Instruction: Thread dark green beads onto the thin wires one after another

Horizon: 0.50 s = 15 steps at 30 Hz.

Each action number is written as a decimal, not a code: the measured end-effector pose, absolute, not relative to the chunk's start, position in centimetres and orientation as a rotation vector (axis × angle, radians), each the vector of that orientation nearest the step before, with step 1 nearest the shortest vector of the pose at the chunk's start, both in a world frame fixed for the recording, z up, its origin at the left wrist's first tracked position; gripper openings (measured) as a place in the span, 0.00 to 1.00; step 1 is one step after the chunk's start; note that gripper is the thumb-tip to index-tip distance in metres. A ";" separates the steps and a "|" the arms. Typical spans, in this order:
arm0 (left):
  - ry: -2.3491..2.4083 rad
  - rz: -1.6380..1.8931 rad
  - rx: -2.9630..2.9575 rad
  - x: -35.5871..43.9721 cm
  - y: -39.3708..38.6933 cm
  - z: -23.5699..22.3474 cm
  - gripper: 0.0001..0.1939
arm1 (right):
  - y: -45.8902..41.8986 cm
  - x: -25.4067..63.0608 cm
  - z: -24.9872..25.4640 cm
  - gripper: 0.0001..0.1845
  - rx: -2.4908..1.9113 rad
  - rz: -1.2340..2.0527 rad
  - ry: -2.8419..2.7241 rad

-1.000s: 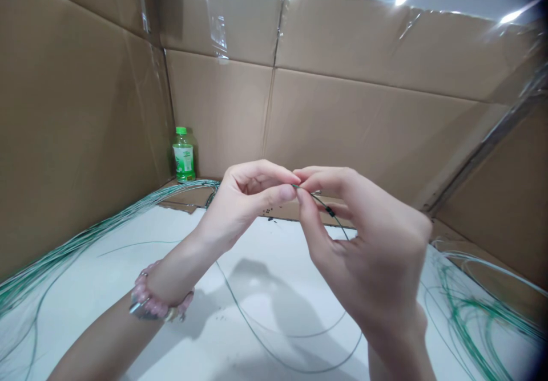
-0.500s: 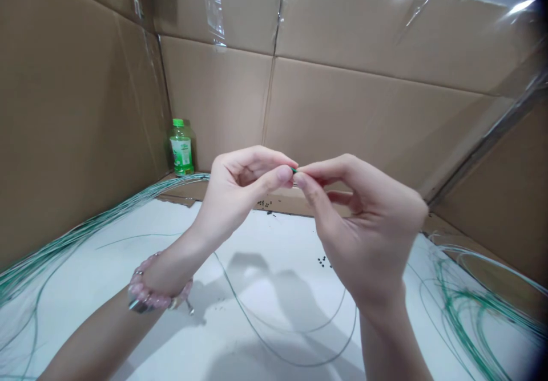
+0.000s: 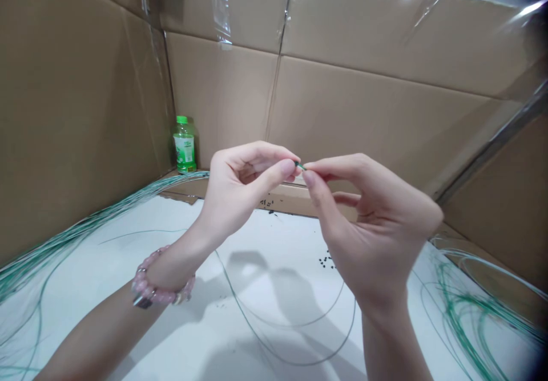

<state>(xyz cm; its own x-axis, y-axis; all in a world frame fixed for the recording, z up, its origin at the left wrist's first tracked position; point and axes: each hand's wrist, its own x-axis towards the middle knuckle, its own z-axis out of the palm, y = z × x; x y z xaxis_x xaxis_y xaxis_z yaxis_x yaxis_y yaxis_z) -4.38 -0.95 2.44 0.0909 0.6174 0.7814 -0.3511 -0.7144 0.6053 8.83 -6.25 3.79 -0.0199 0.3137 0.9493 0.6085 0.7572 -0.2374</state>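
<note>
In front of the cardboard wall, my left hand (image 3: 242, 184) and my right hand (image 3: 370, 224) are raised with their fingertips almost touching. Thumb and forefinger of the left are pinched on a small black piece (image 3: 296, 164), mostly hidden by the fingers. The right hand pinches a green wire (image 3: 302, 167), a short stretch of which shows between the two hands. Below them a long loop of thin wire (image 3: 240, 307) hangs or lies over the white surface. Whether the wire passes through the black piece is too small to tell.
Bundles of green and white wires lie at the left (image 3: 85, 227) and the right (image 3: 475, 307). Small black pieces (image 3: 326, 260) are scattered on the white tabletop (image 3: 180, 324). A green bottle (image 3: 185, 147) stands in the back left corner, between cardboard walls (image 3: 222, 96).
My fingertips have drawn slightly apart, the right ones moving right, and more of the green wire shows between them. The view has shifted a little.
</note>
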 end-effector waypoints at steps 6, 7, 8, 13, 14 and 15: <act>0.283 1.702 1.716 -4.4 -1.5 2.6 0.05 | -6.1 9.0 3.6 0.09 -0.671 -0.331 -1.606; 0.293 1.707 1.731 -4.4 -1.6 2.7 0.04 | -6.1 8.9 3.6 0.09 -0.673 -0.347 -1.603; 0.305 1.714 1.744 -4.4 -1.7 2.7 0.04 | -6.2 8.9 3.6 0.10 -0.685 -0.357 -1.604; 0.349 1.764 1.741 -4.3 -1.7 2.6 0.03 | -6.4 8.8 3.8 0.08 -0.782 -0.366 -1.605; 0.348 1.776 1.732 -4.3 -1.7 2.6 0.04 | -6.5 8.9 3.8 0.07 -0.804 -0.375 -1.604; 0.348 1.784 1.725 -4.3 -1.7 2.6 0.04 | -6.5 8.9 3.8 0.06 -0.824 -0.383 -1.604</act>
<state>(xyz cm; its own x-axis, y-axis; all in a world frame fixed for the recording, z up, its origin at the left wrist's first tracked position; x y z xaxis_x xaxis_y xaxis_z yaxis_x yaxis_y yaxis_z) -4.29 -1.70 2.55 0.0504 0.5950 0.8022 -0.2500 -0.7701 0.5869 8.89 -6.51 3.85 -0.0162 0.2934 0.9558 0.6936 0.6919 -0.2006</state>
